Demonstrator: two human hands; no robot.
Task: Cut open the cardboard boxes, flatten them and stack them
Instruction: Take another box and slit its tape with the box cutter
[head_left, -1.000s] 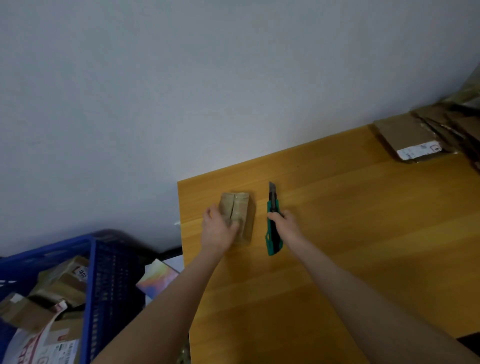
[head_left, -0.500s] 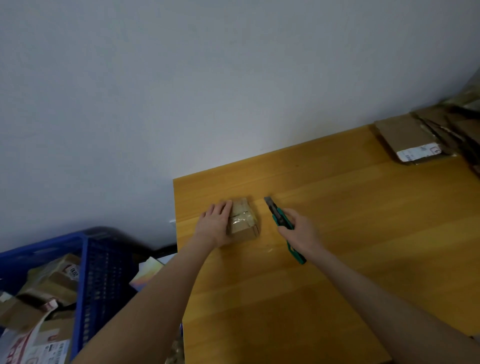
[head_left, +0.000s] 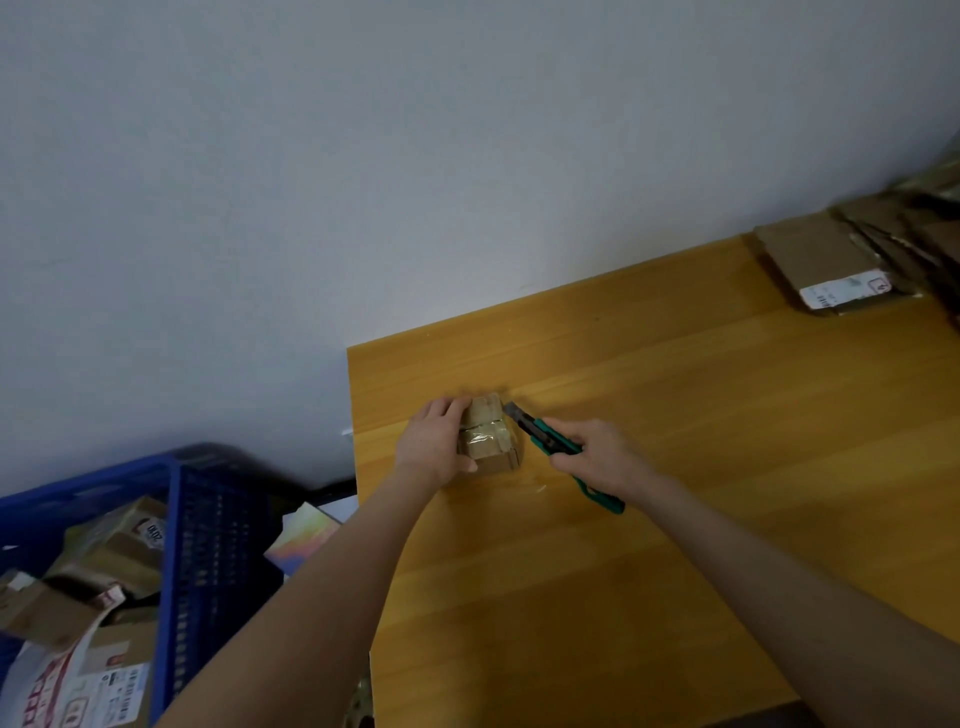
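A small taped cardboard box (head_left: 491, 439) sits near the far left corner of the wooden table (head_left: 675, 493). My left hand (head_left: 434, 441) grips its left side, thumb at the front and fingers over the top edge. In my right hand (head_left: 597, 454) I hold a green utility knife (head_left: 556, 447). Its blade tip reaches the box's upper right edge.
Flattened cardboard boxes (head_left: 852, 260) are stacked at the table's far right against the wall. On the floor to the left stands a blue plastic crate (head_left: 202, 519) with several cardboard boxes in it. A colourful flat packet (head_left: 304, 535) lies between crate and table.
My right hand picked the knife up from the table and brought its blade to the box's right edge. My left hand shifted its hold to the box's left side.
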